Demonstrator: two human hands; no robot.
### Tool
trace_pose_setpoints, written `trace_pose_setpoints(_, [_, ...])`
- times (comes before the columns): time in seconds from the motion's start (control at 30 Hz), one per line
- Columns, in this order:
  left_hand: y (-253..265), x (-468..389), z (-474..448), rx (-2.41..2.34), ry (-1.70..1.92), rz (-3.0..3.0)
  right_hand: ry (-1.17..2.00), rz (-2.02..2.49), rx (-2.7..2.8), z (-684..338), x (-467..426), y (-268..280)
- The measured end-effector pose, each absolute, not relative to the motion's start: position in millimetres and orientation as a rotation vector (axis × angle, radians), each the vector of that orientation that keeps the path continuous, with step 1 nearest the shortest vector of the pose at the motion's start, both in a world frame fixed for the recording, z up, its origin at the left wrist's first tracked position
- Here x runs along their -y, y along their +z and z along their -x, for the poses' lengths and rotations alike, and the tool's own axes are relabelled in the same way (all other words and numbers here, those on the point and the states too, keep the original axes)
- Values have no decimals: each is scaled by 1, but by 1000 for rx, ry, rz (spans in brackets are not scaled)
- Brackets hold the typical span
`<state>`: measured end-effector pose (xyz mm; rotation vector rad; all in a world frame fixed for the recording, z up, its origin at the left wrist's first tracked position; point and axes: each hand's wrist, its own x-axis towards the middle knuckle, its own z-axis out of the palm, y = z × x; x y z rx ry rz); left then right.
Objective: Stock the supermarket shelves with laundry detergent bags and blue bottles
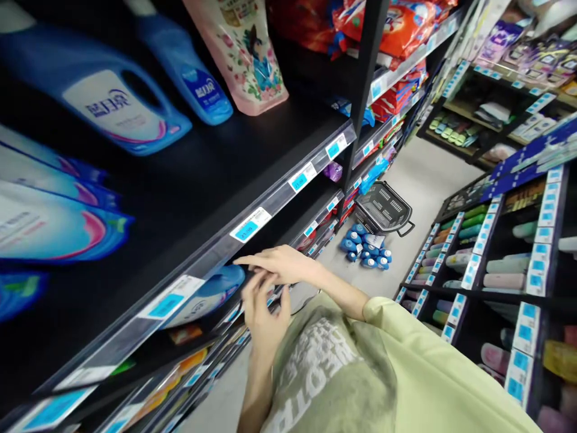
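Note:
Both hands are held close together in front of the shelf edge, overlapping in the view. My right hand (285, 263) reaches across with its fingers stretched out to the left, palm down and holding nothing. Just below it, my left hand (267, 314) points upward with loosely bent, spread fingers, its fingertips partly behind the right hand. A blue bottle (220, 287) with a pale label lies beyond the fingertips on the lower shelf. Whether a finger touches that bottle I cannot tell.
Blue detergent bottles (135, 108) and a pink flowered pouch (252, 60) stand on the upper black shelf (189, 186). A dark shopping basket (383, 207) and several blue bottles (366, 248) are on the aisle floor. Stocked shelves (478, 288) line the right side.

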<state>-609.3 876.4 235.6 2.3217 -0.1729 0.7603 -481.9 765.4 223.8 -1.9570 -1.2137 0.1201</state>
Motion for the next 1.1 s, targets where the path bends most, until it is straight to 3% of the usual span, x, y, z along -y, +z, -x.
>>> trace_pose_setpoints(0.23, [201,-887,639,725,109,-2407,442,1754,176,567,-686,93])
trace_pose_setpoints(0.33, [186,-886,651,894,-97,-2474,428,1546,-403,609,-636,52])
trace_pose_setpoints(0.73, [152,-864,633,1143,-319,-2395,-208,1124,-1298,728,-484,-8])
trace_pose_setpoints(0.93, [134,-852,612,1135,-463,-2466,-262,1094,-1480,741,-433,-36])
trace_pose_setpoints(1.1, [114,-813,606,1046,-730,-2516,-117,1275,-1548,711,-378,-52])
